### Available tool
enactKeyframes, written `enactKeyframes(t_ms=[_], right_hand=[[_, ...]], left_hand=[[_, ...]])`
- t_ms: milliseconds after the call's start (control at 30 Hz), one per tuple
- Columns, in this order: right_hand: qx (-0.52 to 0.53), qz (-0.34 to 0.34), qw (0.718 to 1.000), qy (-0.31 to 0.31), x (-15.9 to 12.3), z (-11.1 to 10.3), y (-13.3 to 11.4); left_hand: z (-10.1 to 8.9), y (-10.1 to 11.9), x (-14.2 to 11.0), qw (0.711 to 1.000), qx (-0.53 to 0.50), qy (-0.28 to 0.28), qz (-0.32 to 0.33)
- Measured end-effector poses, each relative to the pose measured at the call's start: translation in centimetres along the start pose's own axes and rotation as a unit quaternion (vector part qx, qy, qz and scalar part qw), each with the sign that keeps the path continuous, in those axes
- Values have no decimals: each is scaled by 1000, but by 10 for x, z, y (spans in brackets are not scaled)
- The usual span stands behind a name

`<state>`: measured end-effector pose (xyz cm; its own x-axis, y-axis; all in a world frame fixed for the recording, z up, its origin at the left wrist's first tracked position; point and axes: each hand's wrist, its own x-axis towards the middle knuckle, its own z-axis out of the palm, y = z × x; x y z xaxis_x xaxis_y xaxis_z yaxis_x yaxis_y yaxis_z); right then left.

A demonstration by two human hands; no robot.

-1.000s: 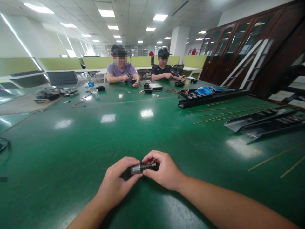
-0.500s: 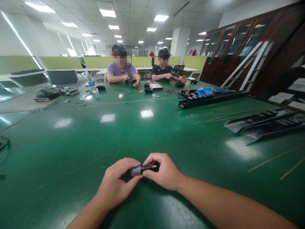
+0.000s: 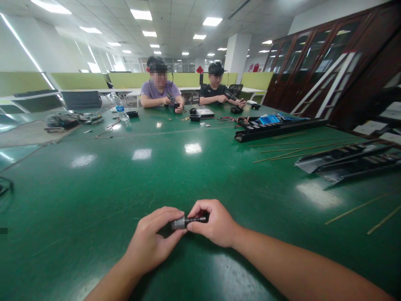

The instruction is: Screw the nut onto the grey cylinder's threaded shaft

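Observation:
Both hands meet over the near part of the green table (image 3: 150, 179). Between them lies a small metal part made of a grey cylinder (image 3: 179, 223) with a dark, stepped shaft (image 3: 198, 219) pointing right. My left hand (image 3: 156, 234) is closed on the grey cylinder, thumb below and fingers above. With thumb and fingers, my right hand (image 3: 216, 223) pinches the shaft close to where it joins the cylinder. The fingertips hide some of the joint. I cannot tell the part's exact kind.
Across the table two people (image 3: 160, 90) hold dark power tools (image 3: 231, 96). A water bottle (image 3: 119, 109) stands at the back left. To the right lie black metal channels (image 3: 278, 129), thin brass-coloured rods (image 3: 282, 150) and dark trays (image 3: 351, 163). A stepladder (image 3: 335, 85) leans behind.
Almost nothing differs. Both hands keep the same hold on the metal part, and the view has shifted only slightly.

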<state>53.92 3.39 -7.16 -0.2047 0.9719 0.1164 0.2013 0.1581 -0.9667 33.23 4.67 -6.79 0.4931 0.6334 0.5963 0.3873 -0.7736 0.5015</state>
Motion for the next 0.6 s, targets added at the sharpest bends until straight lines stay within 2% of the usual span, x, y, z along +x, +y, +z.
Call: enactKeyframes(t_ms=[600], right_hand=[[31,19,999,-17,2,-1,2]], left_hand=[[-1,2,0,1000,3,-3,-12]])
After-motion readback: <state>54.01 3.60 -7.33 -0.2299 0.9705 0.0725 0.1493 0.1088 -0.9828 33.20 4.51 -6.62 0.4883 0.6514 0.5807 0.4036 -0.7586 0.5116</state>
